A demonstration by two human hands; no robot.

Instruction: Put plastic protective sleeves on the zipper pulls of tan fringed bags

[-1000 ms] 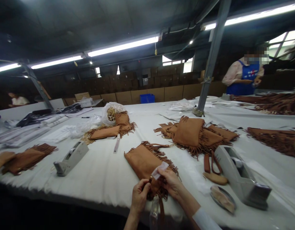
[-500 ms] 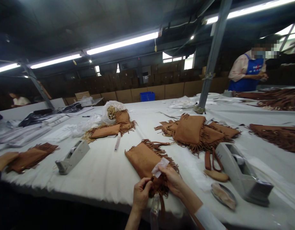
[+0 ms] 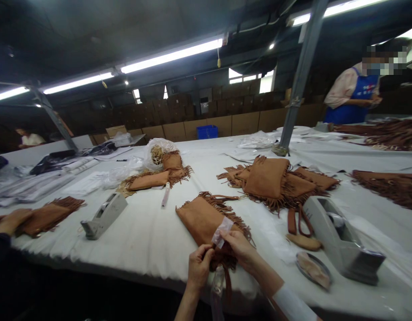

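Observation:
A brown suede pouch with fringe [image 3: 197, 218] lies tilted on the table in front of me. My right hand [image 3: 238, 245] is closed on a small piece of thin white paper [image 3: 222, 231], pinched against the lower part of the pouch. At the pouch's lower edge, beside the paper, my left hand [image 3: 199, 267] is closed in a pinch. A small dark bit shows at its fingertips, too small to name. Between my wrists a clear plastic piece [image 3: 218, 283] and a brown strap hang at the table edge.
A grey tape dispenser [image 3: 343, 249] stands right, near a small dish [image 3: 313, 271] and a brown strap loop [image 3: 299, 223]. Another dispenser [image 3: 105, 216] sits left. More fringed pouches [image 3: 266, 178] are piled behind. A co-worker's hand [image 3: 14, 220] rests on a pouch at far left.
The white paper in my right hand now lies flatter against the pouch, close to my left fingertips. My left hand has risen slightly. The view has shifted a little.

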